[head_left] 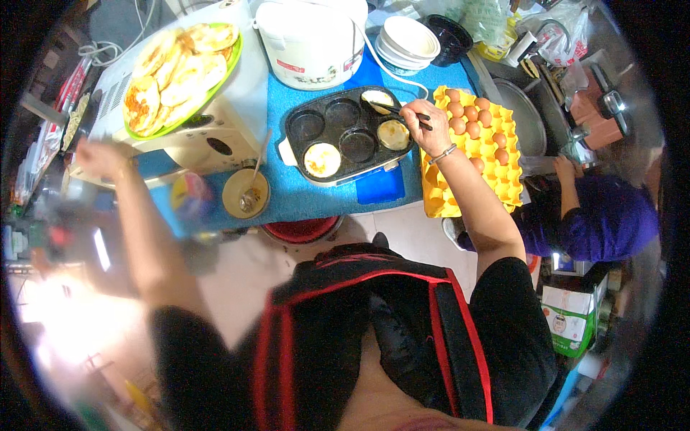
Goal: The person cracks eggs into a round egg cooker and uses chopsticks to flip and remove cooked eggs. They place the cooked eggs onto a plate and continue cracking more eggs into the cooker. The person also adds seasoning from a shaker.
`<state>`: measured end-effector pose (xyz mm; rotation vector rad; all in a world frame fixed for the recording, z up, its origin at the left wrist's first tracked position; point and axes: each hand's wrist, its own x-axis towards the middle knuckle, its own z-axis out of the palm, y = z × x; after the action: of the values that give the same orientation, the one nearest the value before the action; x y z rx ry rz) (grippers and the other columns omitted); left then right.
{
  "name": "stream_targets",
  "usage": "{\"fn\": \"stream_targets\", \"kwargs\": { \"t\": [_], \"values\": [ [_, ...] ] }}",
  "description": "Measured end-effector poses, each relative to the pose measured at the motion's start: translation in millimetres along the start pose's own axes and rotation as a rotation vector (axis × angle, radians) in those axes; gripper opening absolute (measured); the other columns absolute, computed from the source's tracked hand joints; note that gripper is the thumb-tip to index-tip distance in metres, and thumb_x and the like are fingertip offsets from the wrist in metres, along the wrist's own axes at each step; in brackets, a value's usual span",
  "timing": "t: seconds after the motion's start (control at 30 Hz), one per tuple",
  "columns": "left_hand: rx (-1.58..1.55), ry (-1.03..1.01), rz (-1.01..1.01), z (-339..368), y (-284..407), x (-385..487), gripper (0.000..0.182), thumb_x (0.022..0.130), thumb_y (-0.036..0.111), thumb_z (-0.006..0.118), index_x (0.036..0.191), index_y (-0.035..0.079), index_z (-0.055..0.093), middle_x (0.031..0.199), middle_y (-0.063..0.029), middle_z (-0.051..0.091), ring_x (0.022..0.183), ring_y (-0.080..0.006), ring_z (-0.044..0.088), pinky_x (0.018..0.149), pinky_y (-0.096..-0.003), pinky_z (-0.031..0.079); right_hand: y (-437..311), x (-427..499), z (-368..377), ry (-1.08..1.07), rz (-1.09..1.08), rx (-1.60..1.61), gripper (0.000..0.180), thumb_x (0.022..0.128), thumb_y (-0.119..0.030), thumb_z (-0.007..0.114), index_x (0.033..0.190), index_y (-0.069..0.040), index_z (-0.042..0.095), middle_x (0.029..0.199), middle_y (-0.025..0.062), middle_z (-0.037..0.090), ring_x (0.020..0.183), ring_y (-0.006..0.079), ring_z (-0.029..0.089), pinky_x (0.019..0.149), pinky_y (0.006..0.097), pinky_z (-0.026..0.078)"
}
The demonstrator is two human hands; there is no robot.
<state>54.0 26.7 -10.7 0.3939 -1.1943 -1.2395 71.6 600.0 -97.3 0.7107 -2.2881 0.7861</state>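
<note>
My right hand holds black chopsticks, their tips at a pale egg in the upper right well of a black electric egg pan. Two more wells hold a round fried egg at lower left and a browned egg at right. The other wells hold no egg. My left hand is blurred beside the front left corner of a white countertop oven or microwave; its grip is unclear. On that appliance, a green plate carries a pile of fried eggs.
Right of the pan lies a yellow egg tray with several brown eggs. A bowl with a spoon stands near the table's front edge. Behind are a white rice cooker and stacked white bowls. A person in purple is at right.
</note>
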Motion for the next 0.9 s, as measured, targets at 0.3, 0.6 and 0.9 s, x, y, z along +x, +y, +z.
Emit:
{"fn": "stream_targets", "kwargs": {
  "t": [0.3, 0.6, 0.9],
  "values": [
    [0.274, -1.087, 0.281, 31, 40, -345, 0.030, 0.070, 0.014, 0.071, 0.096, 0.006, 0.057, 0.081, -0.0064, 0.058, 0.072, -0.0190, 0.056, 0.065, -0.0280, 0.046, 13, 0, -7, -0.022, -0.024, 0.057, 0.009, 0.077, -0.013, 0.062, 0.073, -0.006, 0.057, 0.070, 0.0090, 0.060, 0.063, 0.0257, 0.059, 0.055, 0.0330, 0.047],
    [0.640, -1.523, 0.539, 155, -4, -406, 0.047, 0.061, 0.013, 0.071, 0.104, 0.012, 0.052, 0.099, -0.0065, 0.053, 0.100, -0.0267, 0.048, 0.082, -0.0395, 0.037, 26, 5, -12, 0.015, -0.031, 0.181, 0.010, 0.077, -0.013, 0.061, 0.072, -0.006, 0.057, 0.069, 0.0090, 0.060, 0.062, 0.0257, 0.059, 0.054, 0.0335, 0.047],
    [0.606, -1.513, 0.583, 173, -23, -424, 0.039, 0.064, 0.015, 0.069, 0.100, 0.014, 0.055, 0.094, -0.0065, 0.055, 0.096, -0.0254, 0.051, 0.080, -0.0396, 0.040, 23, -10, -31, 0.053, 0.246, 0.370, 0.010, 0.081, -0.011, 0.058, 0.078, -0.003, 0.062, 0.075, 0.0110, 0.063, 0.066, 0.0237, 0.061, 0.060, 0.0292, 0.048]
  ]
}}
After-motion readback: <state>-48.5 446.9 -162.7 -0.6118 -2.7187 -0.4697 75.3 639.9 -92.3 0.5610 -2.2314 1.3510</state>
